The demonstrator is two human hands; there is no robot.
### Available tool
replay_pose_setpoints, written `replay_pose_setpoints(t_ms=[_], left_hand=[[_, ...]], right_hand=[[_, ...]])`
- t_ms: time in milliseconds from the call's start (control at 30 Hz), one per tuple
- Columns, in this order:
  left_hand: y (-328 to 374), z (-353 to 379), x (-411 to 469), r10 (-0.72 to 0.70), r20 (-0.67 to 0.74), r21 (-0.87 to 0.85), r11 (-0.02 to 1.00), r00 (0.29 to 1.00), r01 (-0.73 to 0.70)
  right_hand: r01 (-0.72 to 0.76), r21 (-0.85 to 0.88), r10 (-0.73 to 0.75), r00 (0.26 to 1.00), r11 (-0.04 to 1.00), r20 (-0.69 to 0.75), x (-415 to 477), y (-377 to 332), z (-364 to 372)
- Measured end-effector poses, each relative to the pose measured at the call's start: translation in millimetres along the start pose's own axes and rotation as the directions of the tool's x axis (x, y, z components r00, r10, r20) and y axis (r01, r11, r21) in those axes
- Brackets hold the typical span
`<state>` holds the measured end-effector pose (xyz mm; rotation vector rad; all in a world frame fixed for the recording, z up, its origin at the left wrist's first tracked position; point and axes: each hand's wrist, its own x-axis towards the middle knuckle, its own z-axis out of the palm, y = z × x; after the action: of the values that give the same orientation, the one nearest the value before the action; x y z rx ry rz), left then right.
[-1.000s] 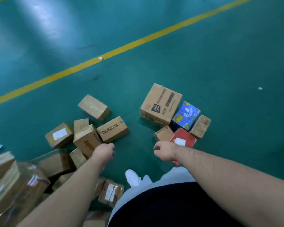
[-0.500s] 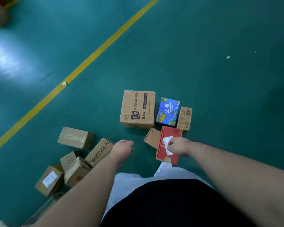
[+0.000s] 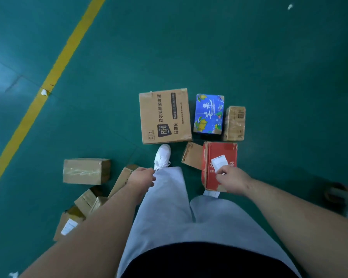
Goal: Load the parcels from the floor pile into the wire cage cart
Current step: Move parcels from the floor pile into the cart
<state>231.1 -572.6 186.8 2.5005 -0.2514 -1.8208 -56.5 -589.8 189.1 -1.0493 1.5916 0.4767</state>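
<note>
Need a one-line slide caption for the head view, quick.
Standing among scattered parcels, right hand over the red box, left hand empty.

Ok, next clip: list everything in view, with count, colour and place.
large carton: one, brown, centre
printed box: one, blue, right of the carton
taped box: one, brown, right of the blue one
red box: one, red, white label, below the blue one
small box: one, brown, left of the red box
left boxes: at least four, brown, lower left
floor line: one, yellow, left
scraps: at least two, white, scattered
shoe: one, white, beside the carton
left hand: one, empty, above left boxes
right hand: one, over the red box, grip unclear
</note>
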Motion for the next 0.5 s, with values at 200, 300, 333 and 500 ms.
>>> replay_pose_setpoints(t_ms=[200,300,333,500], left_hand=[[43.3,-27.2,139.4,-0.021,0.049,0.329,0.944,0.999,0.003],[68.3,-33.3,221.6,0.04,-0.008,0.382,0.924,0.999,-0.034],[75.3,-33.2,245.2,0.051,-0.026,0.35,0.936,0.998,-0.039],[87.6,-21.2,358.2,-0.038,-0.098,0.231,0.971,0.994,0.06]], right_hand=[[-0.166,0.193,0.155,0.985,0.967,0.072,102.8,-38.2,43.9],[-0.142,0.224,0.13,0.989,0.964,0.067,185.4,-66.4,55.7],[-0.135,0.234,0.128,0.991,0.963,0.045,214.0,-76.7,56.7],[-0.185,0.27,0.233,0.96,0.945,-0.154,349.4,-100.9,62.1]])
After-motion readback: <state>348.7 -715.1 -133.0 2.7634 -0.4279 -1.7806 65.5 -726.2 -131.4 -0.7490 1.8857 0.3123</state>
